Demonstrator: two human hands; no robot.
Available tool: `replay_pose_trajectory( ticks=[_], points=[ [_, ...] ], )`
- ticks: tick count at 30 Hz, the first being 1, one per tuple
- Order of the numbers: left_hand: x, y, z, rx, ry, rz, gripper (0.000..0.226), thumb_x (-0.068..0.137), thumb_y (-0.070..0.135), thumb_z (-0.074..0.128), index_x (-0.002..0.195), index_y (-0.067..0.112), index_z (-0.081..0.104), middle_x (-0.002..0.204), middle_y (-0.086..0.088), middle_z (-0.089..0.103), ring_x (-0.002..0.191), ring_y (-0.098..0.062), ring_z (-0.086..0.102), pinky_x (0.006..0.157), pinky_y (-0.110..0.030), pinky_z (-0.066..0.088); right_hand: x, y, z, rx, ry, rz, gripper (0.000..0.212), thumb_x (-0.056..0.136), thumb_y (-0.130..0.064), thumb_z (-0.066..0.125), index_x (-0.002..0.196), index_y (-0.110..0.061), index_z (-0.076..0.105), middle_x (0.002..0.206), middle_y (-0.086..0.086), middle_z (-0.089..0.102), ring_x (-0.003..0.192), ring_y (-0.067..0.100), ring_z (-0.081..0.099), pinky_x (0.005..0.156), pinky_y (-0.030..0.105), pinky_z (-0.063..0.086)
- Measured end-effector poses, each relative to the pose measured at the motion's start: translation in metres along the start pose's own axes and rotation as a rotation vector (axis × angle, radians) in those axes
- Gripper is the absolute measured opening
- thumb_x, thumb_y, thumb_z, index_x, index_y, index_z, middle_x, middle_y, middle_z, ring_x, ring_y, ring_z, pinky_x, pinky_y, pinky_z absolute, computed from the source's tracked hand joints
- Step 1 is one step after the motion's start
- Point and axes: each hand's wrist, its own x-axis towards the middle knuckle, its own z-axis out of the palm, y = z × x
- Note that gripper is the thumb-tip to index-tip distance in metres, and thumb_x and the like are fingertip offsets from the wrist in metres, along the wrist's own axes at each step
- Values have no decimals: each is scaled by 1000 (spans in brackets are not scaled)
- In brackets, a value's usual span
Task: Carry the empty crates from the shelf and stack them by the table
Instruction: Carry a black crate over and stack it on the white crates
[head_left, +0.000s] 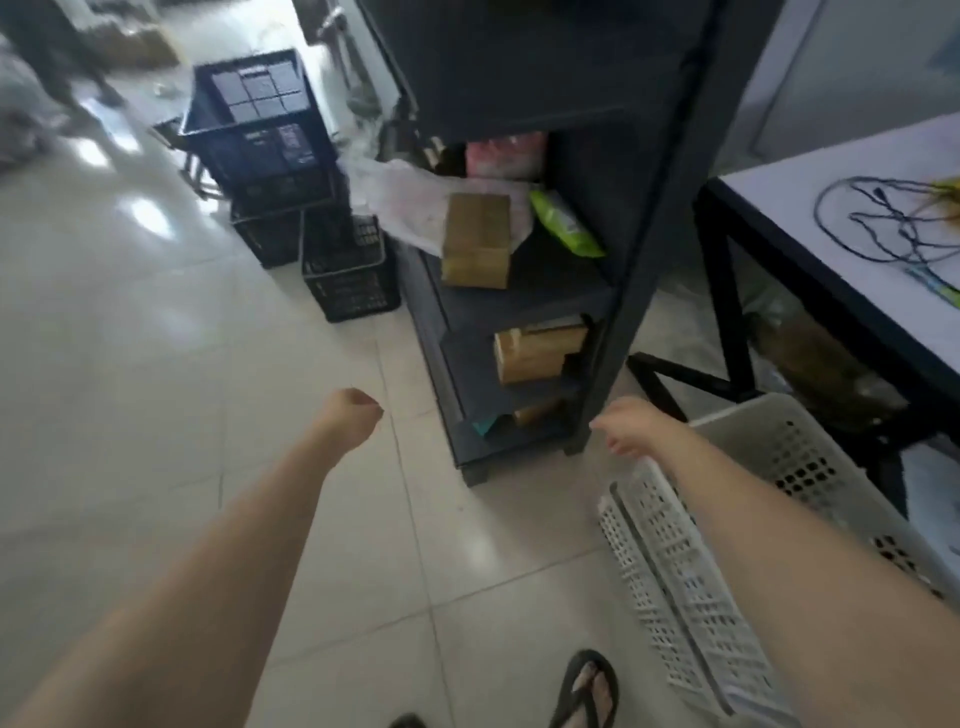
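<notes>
White perforated crates sit nested on the floor at the lower right, beside the white-topped table. My right hand hovers over the near rim of the top white crate, fingers loose, gripping nothing. My left hand hangs over bare floor with its fingers curled shut and nothing in it. The dark shelf unit stands just ahead. Dark blue and black crates are piled on the floor to the shelf's left, with a smaller black crate in front.
Cardboard boxes, a green packet and plastic bags lie on the shelf levels. Cables lie on the table. My sandalled foot is at the bottom. Glossy tiled floor spreads to the left.
</notes>
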Motion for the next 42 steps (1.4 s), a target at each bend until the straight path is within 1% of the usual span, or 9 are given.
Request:
replay_pose_trajectory(
  ticks=[2,5,8,10,15,20,31,37,42],
  points=[
    [-4,-37,-56,-29,59,-21,27,88,3,55,110,-10,62,96,-29,62,92,-38,59,76,-42,47,-15,-47,41,-93,-76,-23,43,94,-26,52,130,-3,49,125,20,60,112,30,61,69,29,46],
    [-10,-90,-139,-95,116,-40,18,88,2,53,99,-6,64,82,-20,56,76,-26,52,59,-26,36,-38,-119,101,-164,-152,-55,49,96,-27,48,138,-4,36,128,18,56,115,31,57,89,36,46],
    [-12,-138,-208,-205,207,-69,10,89,3,49,92,3,59,71,-14,53,58,-22,46,45,-18,35,-55,-181,154,-274,-102,-151,46,93,-28,51,130,-4,42,116,19,61,89,27,63,70,33,52],
    [-9,-162,-244,-249,235,-75,9,90,4,49,91,6,58,71,-11,53,56,-17,46,34,-11,33,-62,-217,183,-294,-108,-214,45,91,-29,54,126,-2,47,108,19,63,77,25,62,63,30,50],
    [25,-172,-305,-317,268,-48,11,90,4,49,87,6,59,76,-12,55,60,-17,48,54,-23,32,-52,-294,222,-201,-179,-292,38,92,-28,55,118,-1,51,99,17,68,85,27,69,85,40,55],
    [99,-155,-347,-315,286,-42,11,90,6,49,95,4,59,87,-17,57,64,-19,51,57,-23,34,-7,-373,231,-221,-188,-301,39,91,-26,56,120,0,53,99,18,67,85,29,69,82,39,55],
    [301,-101,-452,-284,289,-89,15,89,10,48,98,6,60,83,-13,62,76,-26,59,61,-26,40,123,-574,214,-235,-195,-349,39,92,-27,56,123,-3,53,107,19,66,92,29,68,86,39,54],
    [413,-95,-509,-152,164,-126,10,90,13,52,96,8,58,76,-6,63,70,-22,62,58,-25,43,196,-675,230,-344,-216,-318,42,92,-27,56,127,-4,49,106,17,65,89,27,67,69,33,54],
    [531,-85,-579,-91,133,-132,14,91,15,51,101,8,58,76,-6,63,67,-21,63,58,-25,43,262,-780,251,-344,-208,-299,44,93,-27,56,129,-4,48,109,17,65,92,28,67,83,39,54]
  ],
)
